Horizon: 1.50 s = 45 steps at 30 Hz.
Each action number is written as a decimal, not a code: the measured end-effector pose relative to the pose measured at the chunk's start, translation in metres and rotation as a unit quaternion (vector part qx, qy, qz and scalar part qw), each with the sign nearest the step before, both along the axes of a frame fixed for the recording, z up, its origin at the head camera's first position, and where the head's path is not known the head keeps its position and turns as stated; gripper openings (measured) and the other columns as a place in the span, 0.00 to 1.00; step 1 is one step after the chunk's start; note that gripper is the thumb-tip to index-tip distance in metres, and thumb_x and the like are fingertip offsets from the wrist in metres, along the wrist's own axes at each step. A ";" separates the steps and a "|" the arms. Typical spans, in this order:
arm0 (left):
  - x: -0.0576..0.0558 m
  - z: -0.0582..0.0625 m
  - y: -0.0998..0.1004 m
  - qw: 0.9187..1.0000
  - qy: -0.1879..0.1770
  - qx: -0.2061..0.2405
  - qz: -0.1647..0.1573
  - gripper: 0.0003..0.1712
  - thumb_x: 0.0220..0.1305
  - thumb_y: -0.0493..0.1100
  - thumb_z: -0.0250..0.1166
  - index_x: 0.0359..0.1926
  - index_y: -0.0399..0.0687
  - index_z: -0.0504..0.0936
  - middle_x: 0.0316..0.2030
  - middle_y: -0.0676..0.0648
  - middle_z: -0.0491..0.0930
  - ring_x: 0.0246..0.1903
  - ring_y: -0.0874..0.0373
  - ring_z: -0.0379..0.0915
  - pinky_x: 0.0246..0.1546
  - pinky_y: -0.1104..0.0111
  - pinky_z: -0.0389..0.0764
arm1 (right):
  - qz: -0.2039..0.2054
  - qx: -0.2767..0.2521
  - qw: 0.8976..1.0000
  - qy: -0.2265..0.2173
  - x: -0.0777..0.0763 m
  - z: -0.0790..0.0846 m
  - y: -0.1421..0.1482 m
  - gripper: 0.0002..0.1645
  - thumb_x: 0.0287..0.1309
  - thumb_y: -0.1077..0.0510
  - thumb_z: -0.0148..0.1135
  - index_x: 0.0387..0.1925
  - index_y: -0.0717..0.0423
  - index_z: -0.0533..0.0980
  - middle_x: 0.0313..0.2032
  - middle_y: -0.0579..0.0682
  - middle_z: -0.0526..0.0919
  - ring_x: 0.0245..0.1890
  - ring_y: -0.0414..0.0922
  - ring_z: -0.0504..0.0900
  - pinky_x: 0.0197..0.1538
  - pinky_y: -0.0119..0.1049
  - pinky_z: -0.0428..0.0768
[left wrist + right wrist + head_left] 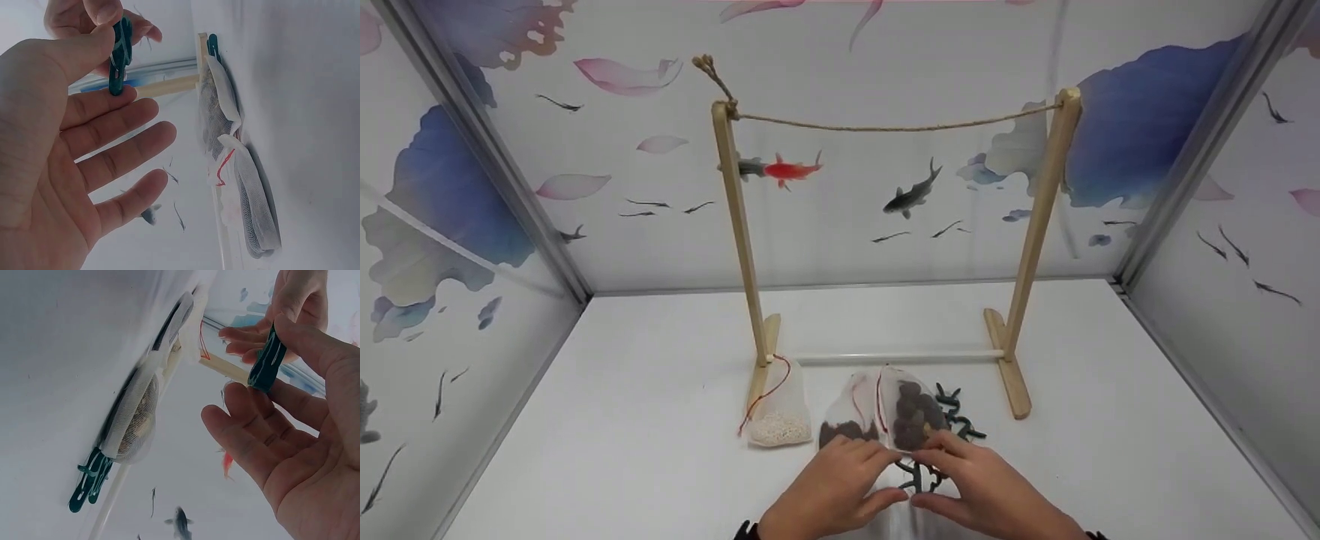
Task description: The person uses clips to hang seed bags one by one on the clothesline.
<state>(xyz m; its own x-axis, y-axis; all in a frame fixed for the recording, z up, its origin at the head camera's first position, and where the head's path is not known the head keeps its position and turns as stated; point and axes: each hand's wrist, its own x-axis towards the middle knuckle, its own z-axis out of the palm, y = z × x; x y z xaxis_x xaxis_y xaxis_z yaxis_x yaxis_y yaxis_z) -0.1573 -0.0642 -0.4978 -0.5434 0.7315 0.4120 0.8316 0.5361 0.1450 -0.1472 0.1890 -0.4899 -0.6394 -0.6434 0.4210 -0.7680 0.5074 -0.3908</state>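
Observation:
My left hand (840,480) and right hand (986,484) meet tip to tip low in the head view. Between their thumbs and index fingers is a dark green clothespin (916,478). The left wrist view has this clothespin (117,62) pinched between thumb and index finger, the other fingers spread. In the right wrist view the clothespin (266,363) sits between the right thumb and index finger, with the left hand close behind. Just beyond the hands lie a mesh bag with dark contents (847,430) and another holding brown round pieces (913,424).
A third mesh bag (778,429), with white grains and a red drawstring, lies at the left. More green clothespins (952,409) lie right of the bags. Behind stands a wooden frame (1039,225) with a rope (885,129) across its top and a white bar (896,356) below.

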 end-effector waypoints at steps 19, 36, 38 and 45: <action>-0.005 -0.002 -0.004 0.999 0.027 0.024 -0.004 0.17 0.75 0.56 0.59 0.53 0.50 0.80 0.42 0.55 0.81 0.42 0.63 0.77 0.46 0.69 0.78 | 0.000 0.040 0.999 -0.001 -0.005 0.001 0.005 0.23 0.66 0.45 0.67 0.57 0.51 0.78 0.49 0.40 0.78 0.41 0.34 0.81 0.37 0.33 0.82; -0.015 -0.001 -0.013 0.997 0.075 0.025 0.025 0.11 0.72 0.51 0.64 0.42 0.48 0.81 0.36 0.55 0.79 0.38 0.63 0.75 0.40 0.72 0.77 | -0.070 0.020 0.995 -0.069 -0.044 0.008 0.032 0.22 0.70 0.48 0.63 0.60 0.53 0.78 0.42 0.44 0.80 0.39 0.40 0.83 0.38 0.34 0.83; -0.016 -0.001 -0.015 0.996 0.076 0.029 0.027 0.11 0.72 0.51 0.64 0.42 0.48 0.81 0.35 0.55 0.79 0.37 0.63 0.75 0.40 0.72 0.77 | -0.070 0.009 0.994 -0.086 -0.055 0.010 0.032 0.21 0.71 0.49 0.62 0.58 0.55 0.78 0.42 0.45 0.81 0.39 0.40 0.83 0.37 0.35 0.82; -0.018 0.000 -0.021 0.996 0.067 0.042 0.029 0.08 0.70 0.48 0.66 0.40 0.48 0.81 0.35 0.55 0.80 0.36 0.63 0.74 0.37 0.72 0.77 | -0.083 0.010 0.985 -0.150 -0.093 0.013 0.022 0.20 0.73 0.53 0.60 0.55 0.65 0.80 0.46 0.54 0.85 0.40 0.47 0.85 0.41 0.41 0.84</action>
<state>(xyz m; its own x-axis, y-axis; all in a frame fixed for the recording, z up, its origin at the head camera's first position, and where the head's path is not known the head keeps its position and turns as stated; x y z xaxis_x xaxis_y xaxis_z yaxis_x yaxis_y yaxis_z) -0.1756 -0.0856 -0.4981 -0.5191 0.6601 0.5430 0.8147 0.5743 0.0805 -0.2404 0.2107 -0.4774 -0.8300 -0.5261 0.1853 -0.5257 0.6265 -0.5754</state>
